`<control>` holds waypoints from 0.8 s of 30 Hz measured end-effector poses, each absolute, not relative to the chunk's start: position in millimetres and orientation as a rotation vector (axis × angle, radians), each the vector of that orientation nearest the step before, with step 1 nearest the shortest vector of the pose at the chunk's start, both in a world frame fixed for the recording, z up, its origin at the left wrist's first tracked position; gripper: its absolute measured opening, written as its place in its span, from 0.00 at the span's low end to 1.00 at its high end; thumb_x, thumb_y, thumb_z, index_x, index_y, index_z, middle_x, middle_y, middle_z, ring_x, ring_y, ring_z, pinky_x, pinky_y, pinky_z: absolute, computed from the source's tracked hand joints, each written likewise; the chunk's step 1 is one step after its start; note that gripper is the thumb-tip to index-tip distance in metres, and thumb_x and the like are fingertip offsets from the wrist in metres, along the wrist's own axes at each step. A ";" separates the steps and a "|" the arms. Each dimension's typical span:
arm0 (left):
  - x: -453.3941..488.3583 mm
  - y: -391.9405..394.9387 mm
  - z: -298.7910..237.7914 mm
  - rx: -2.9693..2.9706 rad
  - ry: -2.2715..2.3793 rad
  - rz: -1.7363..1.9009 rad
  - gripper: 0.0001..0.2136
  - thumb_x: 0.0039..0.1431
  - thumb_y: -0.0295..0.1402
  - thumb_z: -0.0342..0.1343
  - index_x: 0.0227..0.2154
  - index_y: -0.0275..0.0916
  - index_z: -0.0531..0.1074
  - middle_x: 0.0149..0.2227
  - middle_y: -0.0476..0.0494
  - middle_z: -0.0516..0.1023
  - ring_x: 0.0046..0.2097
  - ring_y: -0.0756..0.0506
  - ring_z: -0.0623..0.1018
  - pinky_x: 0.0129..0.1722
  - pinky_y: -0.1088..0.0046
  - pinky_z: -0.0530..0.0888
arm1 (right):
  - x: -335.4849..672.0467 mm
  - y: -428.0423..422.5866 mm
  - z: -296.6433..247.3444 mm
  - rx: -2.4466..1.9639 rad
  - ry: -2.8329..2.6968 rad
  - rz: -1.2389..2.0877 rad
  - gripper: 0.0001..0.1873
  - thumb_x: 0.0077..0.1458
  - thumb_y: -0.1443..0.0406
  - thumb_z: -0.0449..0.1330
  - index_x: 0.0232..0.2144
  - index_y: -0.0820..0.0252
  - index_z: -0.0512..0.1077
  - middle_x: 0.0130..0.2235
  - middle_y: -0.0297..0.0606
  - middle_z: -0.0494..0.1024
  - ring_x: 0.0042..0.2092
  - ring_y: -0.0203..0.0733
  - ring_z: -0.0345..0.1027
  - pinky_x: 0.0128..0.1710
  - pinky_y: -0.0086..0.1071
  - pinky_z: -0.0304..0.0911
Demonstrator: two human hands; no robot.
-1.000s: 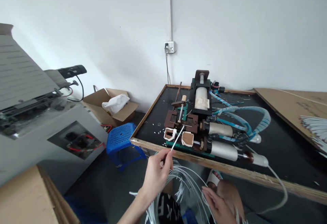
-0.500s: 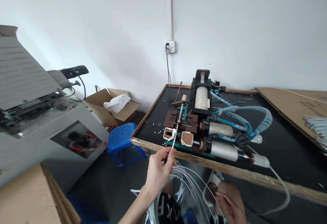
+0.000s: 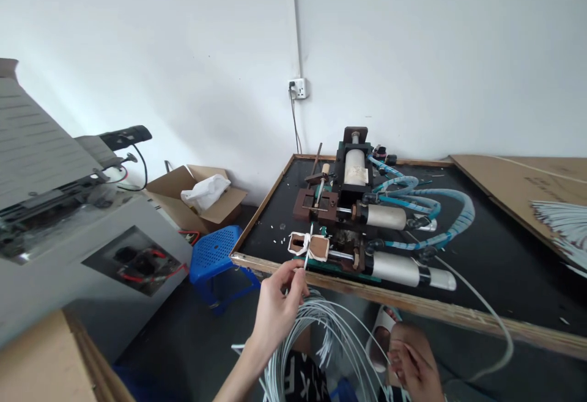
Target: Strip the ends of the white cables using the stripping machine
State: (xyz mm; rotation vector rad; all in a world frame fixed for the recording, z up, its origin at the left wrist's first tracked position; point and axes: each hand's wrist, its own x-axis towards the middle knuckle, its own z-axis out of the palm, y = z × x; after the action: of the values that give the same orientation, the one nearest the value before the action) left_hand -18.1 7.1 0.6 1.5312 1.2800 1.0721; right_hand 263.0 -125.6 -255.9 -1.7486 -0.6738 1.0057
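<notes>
My left hand (image 3: 279, 301) pinches a thin white cable (image 3: 306, 261) at the table's front edge. The cable's front part lies between two padded clamp jaws (image 3: 318, 248), which are closed around it. Just behind the clamp, a brown metal jaw block (image 3: 308, 206) of the pneumatic machine (image 3: 354, 170) is also closed, and the cable's tip ends short of it. Lower right, my right hand (image 3: 415, 368) is closed by my knee, with a strand of white cable running into its fingers. Between my hands a bundle of coiled white cables (image 3: 275, 359) rests at my lap.
Silver air cylinders (image 3: 395, 269) with blue hoses (image 3: 465, 212) occupy the table's middle. Cut white cables (image 3: 557, 222) lie on cardboard (image 3: 518, 179) at right. To the left are a blue stool (image 3: 215, 246), an open carton (image 3: 229, 200) and a grey machine (image 3: 137, 231).
The padded clamp jaws have closed on the cable, and the brown jaws behind have come together. The cable's tip no longer reaches as far back. My view has shifted slightly.
</notes>
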 end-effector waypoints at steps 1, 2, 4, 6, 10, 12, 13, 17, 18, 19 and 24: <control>-21.0 6.2 1.7 1.569 1.290 1.066 0.18 0.69 0.45 0.52 0.46 0.34 0.76 0.23 0.50 0.75 0.25 0.48 0.73 0.27 0.75 0.70 | 262.0 -124.5 -252.2 -1.762 -0.670 0.996 0.47 0.34 0.28 0.61 0.37 0.62 0.78 0.32 0.51 0.86 0.28 0.51 0.80 0.25 0.36 0.75; -24.3 4.9 2.9 1.618 1.301 1.052 0.19 0.69 0.45 0.52 0.48 0.34 0.75 0.23 0.49 0.76 0.26 0.48 0.73 0.29 0.74 0.71 | 260.8 -123.7 -248.0 -1.774 -0.671 0.990 0.47 0.33 0.27 0.61 0.36 0.61 0.78 0.32 0.50 0.86 0.27 0.51 0.79 0.26 0.37 0.75; -31.6 1.6 5.6 1.745 1.303 0.967 0.18 0.68 0.44 0.52 0.49 0.35 0.76 0.25 0.48 0.77 0.28 0.47 0.75 0.31 0.74 0.71 | 257.5 -122.9 -239.1 -1.792 -0.682 0.990 0.46 0.32 0.27 0.60 0.35 0.60 0.78 0.31 0.49 0.86 0.27 0.51 0.79 0.30 0.38 0.76; -38.3 -1.6 8.1 1.852 1.275 0.838 0.16 0.68 0.43 0.53 0.46 0.36 0.78 0.26 0.47 0.78 0.29 0.46 0.75 0.32 0.74 0.70 | 253.6 -122.8 -231.1 -1.803 -0.694 0.997 0.45 0.32 0.28 0.60 0.34 0.60 0.78 0.31 0.50 0.86 0.29 0.52 0.80 0.33 0.38 0.76; -44.6 -4.9 10.3 1.896 1.285 0.734 0.17 0.70 0.42 0.50 0.41 0.35 0.80 0.24 0.48 0.76 0.26 0.48 0.73 0.28 0.76 0.68 | 246.8 -122.1 -223.3 -1.827 -0.718 1.003 0.42 0.36 0.32 0.58 0.36 0.62 0.76 0.31 0.52 0.85 0.31 0.54 0.80 0.35 0.39 0.76; -45.0 -5.9 10.4 1.894 1.319 0.796 0.18 0.71 0.42 0.49 0.44 0.35 0.79 0.22 0.49 0.74 0.25 0.49 0.72 0.27 0.77 0.67 | 246.1 -120.8 -223.3 -1.849 -0.735 0.993 0.41 0.38 0.33 0.56 0.37 0.62 0.75 0.31 0.52 0.85 0.30 0.54 0.80 0.34 0.40 0.75; -45.4 -7.2 10.6 1.893 1.334 0.840 0.18 0.71 0.42 0.49 0.45 0.35 0.79 0.21 0.50 0.73 0.24 0.49 0.72 0.26 0.77 0.67 | 246.4 -120.2 -223.8 -1.860 -0.745 0.986 0.40 0.39 0.34 0.56 0.37 0.62 0.75 0.31 0.52 0.85 0.30 0.54 0.80 0.34 0.40 0.75; -55.3 -24.7 16.8 1.941 1.349 1.024 0.15 0.70 0.39 0.52 0.44 0.35 0.80 0.20 0.51 0.72 0.22 0.49 0.72 0.23 0.78 0.68 | 242.6 -121.6 -222.6 -1.886 -0.802 0.960 0.39 0.45 0.34 0.51 0.39 0.61 0.72 0.35 0.56 0.85 0.36 0.56 0.81 0.40 0.41 0.75; -60.3 -32.1 19.9 1.989 1.332 1.066 0.13 0.70 0.38 0.53 0.44 0.36 0.80 0.20 0.51 0.72 0.22 0.50 0.72 0.23 0.78 0.68 | 236.5 -123.9 -220.6 -1.883 -0.828 0.960 0.39 0.47 0.34 0.50 0.41 0.62 0.71 0.37 0.57 0.85 0.38 0.56 0.81 0.42 0.42 0.74; -65.7 -39.8 23.5 2.054 1.299 1.098 0.12 0.69 0.35 0.53 0.45 0.37 0.80 0.20 0.52 0.71 0.22 0.50 0.72 0.23 0.78 0.69 | 226.8 -127.1 -217.8 -1.877 -0.860 0.966 0.39 0.51 0.35 0.47 0.42 0.63 0.70 0.38 0.58 0.85 0.39 0.55 0.81 0.43 0.41 0.74; -67.9 -64.1 27.8 2.408 1.013 0.789 0.12 0.70 0.29 0.52 0.49 0.41 0.78 0.30 0.46 0.81 0.29 0.48 0.79 0.33 0.75 0.75 | 126.5 -149.7 -198.8 -1.740 -1.232 1.183 0.30 0.66 0.47 0.41 0.45 0.60 0.75 0.38 0.49 0.86 0.39 0.47 0.82 0.38 0.34 0.75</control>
State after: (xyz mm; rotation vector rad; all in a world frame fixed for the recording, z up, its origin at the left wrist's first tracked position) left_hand -67.9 -64.1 27.8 2.4085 1.0128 0.7886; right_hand 126.5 -149.7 -198.8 -1.7396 -1.2323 1.1833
